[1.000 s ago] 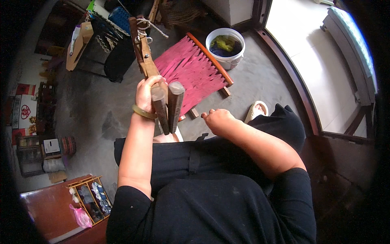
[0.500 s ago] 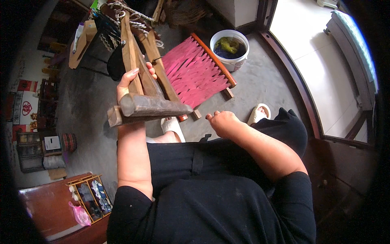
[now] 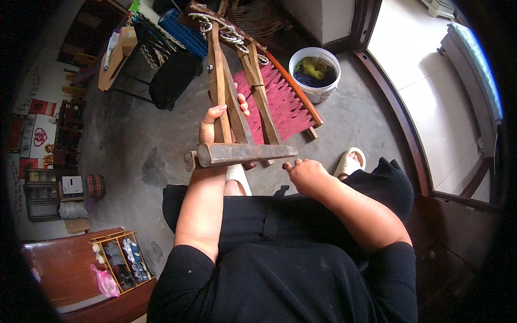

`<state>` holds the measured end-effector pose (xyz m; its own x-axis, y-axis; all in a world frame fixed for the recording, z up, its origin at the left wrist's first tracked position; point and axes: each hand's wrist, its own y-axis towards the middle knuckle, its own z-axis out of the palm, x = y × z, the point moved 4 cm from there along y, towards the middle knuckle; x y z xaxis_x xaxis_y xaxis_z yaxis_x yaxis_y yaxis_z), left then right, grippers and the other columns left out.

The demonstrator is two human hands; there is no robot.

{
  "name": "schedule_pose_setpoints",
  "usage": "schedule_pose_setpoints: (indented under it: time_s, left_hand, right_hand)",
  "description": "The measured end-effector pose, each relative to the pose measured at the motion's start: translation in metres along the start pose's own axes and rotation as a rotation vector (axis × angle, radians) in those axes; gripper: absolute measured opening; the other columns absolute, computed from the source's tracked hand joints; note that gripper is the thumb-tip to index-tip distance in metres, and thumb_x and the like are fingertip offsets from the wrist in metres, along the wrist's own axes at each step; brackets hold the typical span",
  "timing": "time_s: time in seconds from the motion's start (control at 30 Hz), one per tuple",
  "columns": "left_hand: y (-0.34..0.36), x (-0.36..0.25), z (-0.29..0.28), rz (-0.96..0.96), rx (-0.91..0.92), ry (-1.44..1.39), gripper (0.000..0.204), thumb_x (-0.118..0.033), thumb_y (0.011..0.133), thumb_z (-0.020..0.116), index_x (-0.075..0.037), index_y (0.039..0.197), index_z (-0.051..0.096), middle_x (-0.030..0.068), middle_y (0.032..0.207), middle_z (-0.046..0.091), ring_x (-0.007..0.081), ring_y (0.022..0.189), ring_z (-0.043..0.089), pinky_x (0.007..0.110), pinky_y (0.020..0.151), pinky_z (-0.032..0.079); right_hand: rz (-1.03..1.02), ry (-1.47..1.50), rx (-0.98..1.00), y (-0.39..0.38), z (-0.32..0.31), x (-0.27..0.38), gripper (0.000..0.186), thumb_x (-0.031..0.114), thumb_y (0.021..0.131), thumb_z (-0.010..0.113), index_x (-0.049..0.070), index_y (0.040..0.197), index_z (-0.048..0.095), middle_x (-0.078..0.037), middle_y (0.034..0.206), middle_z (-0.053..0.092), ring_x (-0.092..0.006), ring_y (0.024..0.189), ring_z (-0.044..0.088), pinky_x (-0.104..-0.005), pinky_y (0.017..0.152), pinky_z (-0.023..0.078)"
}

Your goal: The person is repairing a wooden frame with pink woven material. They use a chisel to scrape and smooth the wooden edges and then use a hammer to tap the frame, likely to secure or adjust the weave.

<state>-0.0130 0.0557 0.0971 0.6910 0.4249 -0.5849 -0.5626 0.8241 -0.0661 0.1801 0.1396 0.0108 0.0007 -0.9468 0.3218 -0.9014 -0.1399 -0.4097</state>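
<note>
My left hand is wrapped round the slats of a bare wooden folding stool frame, with its thumb on the near side. The frame's thick crossbar lies toward me, and white rope is wound at its far end. My right hand is closed just beyond the right end of that crossbar, apart from it. A small dark bit shows at its fingertips, too small to name. Behind the frame, partly hidden by it, a stool with a pink woven strap seat is on the floor.
Right of the pink seat stands a white bucket with yellow-green and dark stuff inside. A black chair and an open cardboard box are at the far left. A wooden doorframe borders the right; a brown table is lower left.
The stool frame has moved right with my left hand, covering more of the pink seat. My right hand keeps its closed shape. The whole view has shifted slightly.
</note>
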Motion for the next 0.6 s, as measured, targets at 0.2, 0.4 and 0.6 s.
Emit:
schedule_pose_setpoints:
  time_s: [0.2, 0.4, 0.6]
  left_hand:
    - [0.0, -0.001, -0.006, 0.044, 0.035, -0.05, 0.072, -0.012, 0.079, 0.06, 0.002, 0.141, 0.027, 0.0168, 0.115, 0.048, 0.0277, 0.098, 0.055, 0.039, 0.091, 0.053]
    - [0.011, 0.004, -0.005, 0.138, 0.075, -0.051, 0.072, -0.02, 0.075, 0.062, 0.001, 0.137, 0.033, 0.015, 0.11, 0.05, 0.0246, 0.098, 0.054, 0.037, 0.094, 0.047]
    - [0.027, 0.014, 0.0, 0.11, 0.156, -0.104, 0.079, -0.009, 0.076, 0.062, 0.002, 0.144, 0.022, 0.0143, 0.119, 0.046, 0.0238, 0.104, 0.053, 0.037, 0.1, 0.045]
  right_hand:
    - [-0.008, 0.002, -0.013, -0.001, -0.002, 0.0, 0.055, 0.012, 0.081, 0.058, 0.004, 0.134, 0.047, -0.018, 0.099, 0.064, -0.0294, 0.086, 0.066, -0.0379, 0.067, 0.055]
    - [-0.022, 0.009, -0.036, -0.001, -0.002, 0.003, 0.039, 0.013, 0.087, 0.053, 0.001, 0.124, 0.052, -0.018, 0.099, 0.064, -0.0308, 0.086, 0.067, -0.0383, 0.067, 0.056]
    - [-0.044, 0.009, -0.079, -0.001, -0.001, 0.004, 0.032, 0.012, 0.087, 0.053, 0.0, 0.116, 0.055, -0.018, 0.097, 0.065, -0.0307, 0.085, 0.068, -0.0386, 0.068, 0.056]
